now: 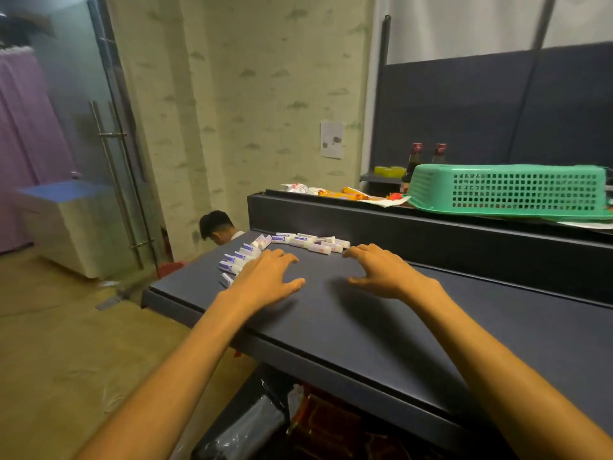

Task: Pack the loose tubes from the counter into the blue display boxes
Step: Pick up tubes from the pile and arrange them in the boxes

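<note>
Both hands are out over the dark counter (331, 327), palms down, fingers spread and lightly bent, gripping nothing. The left hand (265, 280) sits right beside the loose tubes (282, 247), which curve in a scattered row along the counter's far left edge and back wall; whether it touches them is hard to tell. The right hand (384, 272) hovers near the row's right end. Up on the ledge behind, a green basket (510, 190) lies upside down.
</note>
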A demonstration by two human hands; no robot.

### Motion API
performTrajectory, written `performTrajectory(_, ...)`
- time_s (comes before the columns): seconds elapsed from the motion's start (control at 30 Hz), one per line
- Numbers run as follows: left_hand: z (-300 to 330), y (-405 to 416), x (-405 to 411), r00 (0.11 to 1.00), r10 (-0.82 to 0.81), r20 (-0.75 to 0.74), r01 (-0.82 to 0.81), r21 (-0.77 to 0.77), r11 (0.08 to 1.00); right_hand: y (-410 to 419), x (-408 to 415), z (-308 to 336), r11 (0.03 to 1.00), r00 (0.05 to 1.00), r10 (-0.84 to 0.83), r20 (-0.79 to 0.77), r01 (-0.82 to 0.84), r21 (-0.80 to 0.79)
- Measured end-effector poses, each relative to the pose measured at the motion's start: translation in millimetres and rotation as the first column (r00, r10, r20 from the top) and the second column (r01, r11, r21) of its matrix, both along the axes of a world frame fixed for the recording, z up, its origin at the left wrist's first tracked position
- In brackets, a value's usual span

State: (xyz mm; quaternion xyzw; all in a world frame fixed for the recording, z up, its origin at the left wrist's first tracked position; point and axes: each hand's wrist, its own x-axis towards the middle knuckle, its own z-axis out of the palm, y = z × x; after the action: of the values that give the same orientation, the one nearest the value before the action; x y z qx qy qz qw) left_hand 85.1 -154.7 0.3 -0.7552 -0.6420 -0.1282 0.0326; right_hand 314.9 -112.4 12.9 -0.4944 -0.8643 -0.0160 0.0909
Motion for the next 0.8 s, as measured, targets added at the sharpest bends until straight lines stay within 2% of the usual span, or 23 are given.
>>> performTrajectory(0.37, -11, 73, -66, 0.988, -0.133, 0.078, 0.133, 0.004, 0.991, 43, -52, -6, 0.985, 0.985, -0.17, -0.004, 0.17, -0.036)
performTrajectory(0.6, -8, 132, -60, 0.972, -0.227, 0.069, 0.225, 0.037, 0.974, 77, -49, -9, 0.976, 0.976, -0.215, -0.01, 0.215, -0.046)
performTrajectory(0.8, -2, 181, -48, 0.958, -0.28, 0.062, 0.281, -0.01, 0.96, 101, -38, -9, 0.974, 0.976, -0.219, -0.019, 0.218, -0.062)
